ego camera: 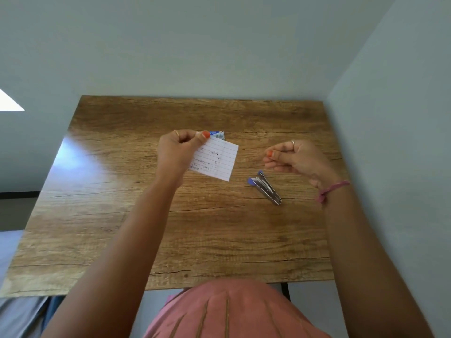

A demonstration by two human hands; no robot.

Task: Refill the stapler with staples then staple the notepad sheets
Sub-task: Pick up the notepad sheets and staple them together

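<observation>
Left hand (177, 148) pinches notepad sheets (217, 158) above desk (122, 191); right hand (296, 157) fingers clenched, empty; stapler (266, 187) lies open below it.

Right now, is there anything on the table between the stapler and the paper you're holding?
No. In the head view, only bare wooden table shows between the stapler and the notepad sheets pinched in the left hand.

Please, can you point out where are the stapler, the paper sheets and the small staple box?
Blue and silver metal stapler (265, 187), head view: middle of its metal top.
White lined notepad sheets (219, 158), head view: centre of the top sheet.
Small blue staple box (218, 134), head view: visible corner behind the sheets.
</observation>
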